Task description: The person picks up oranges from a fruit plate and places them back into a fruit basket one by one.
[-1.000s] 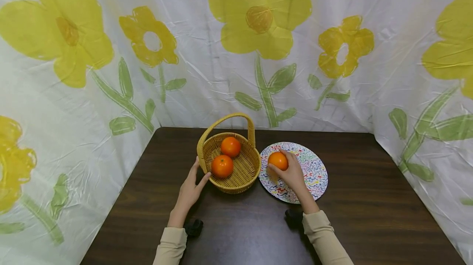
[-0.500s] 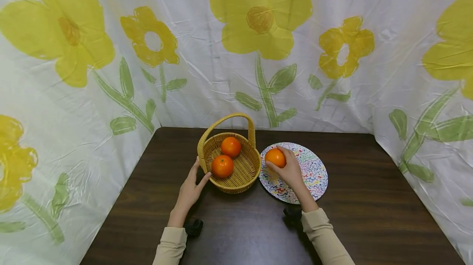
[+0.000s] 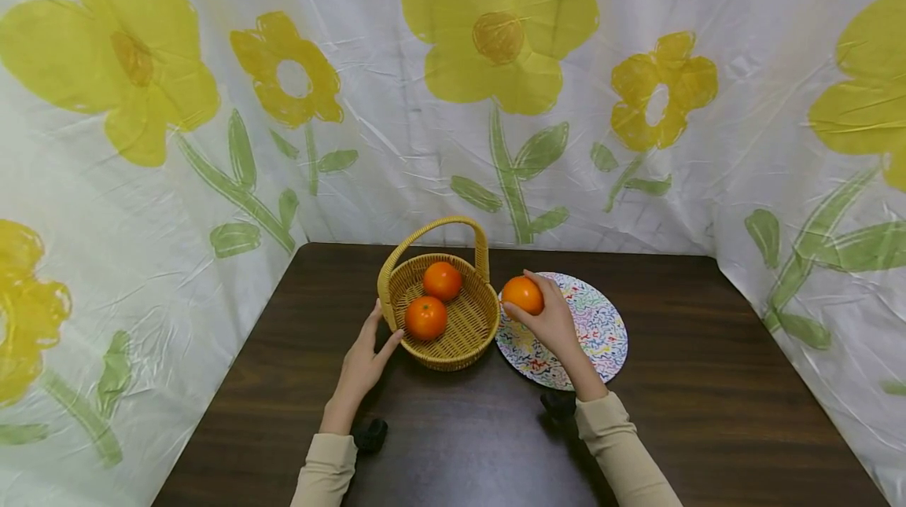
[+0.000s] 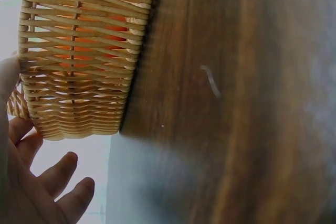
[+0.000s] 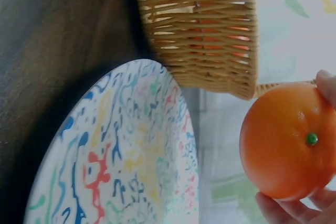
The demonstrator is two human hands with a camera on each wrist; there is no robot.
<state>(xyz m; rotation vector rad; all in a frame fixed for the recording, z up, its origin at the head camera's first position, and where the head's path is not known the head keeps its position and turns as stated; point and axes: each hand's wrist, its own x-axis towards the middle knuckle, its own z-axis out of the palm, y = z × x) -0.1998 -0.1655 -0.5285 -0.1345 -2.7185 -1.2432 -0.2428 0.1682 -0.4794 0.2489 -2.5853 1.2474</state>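
Note:
My right hand [image 3: 557, 326] pinches an orange [image 3: 521, 295] between thumb and fingers. It hangs above the left part of a round plate [image 3: 593, 326] with multicoloured squiggles. The right wrist view shows this orange [image 5: 283, 140] up off the plate [image 5: 131, 150], its green stem end visible. To the left stands a yellow wicker basket [image 3: 467, 325] with an arched handle. Two oranges lie inside, one nearer [image 3: 425, 318] and one farther back [image 3: 442, 281]. My left hand [image 3: 362, 365] touches the basket's left side at the rim, fingers spread and extended; in the left wrist view other fingers [image 4: 58, 177] stay off the wicker.
The dark wooden table [image 3: 679, 381] carries the basket and the plate, which stand side by side. Behind it hangs a white curtain [image 3: 396, 145] with yellow flowers. A black device [image 3: 371, 436] sits at the left wrist, another [image 3: 557, 405] at the right.
My right hand has shifted left and slightly away, carrying the orange from over the plate's middle-left toward the basket. The left hand and the basket have stayed put.

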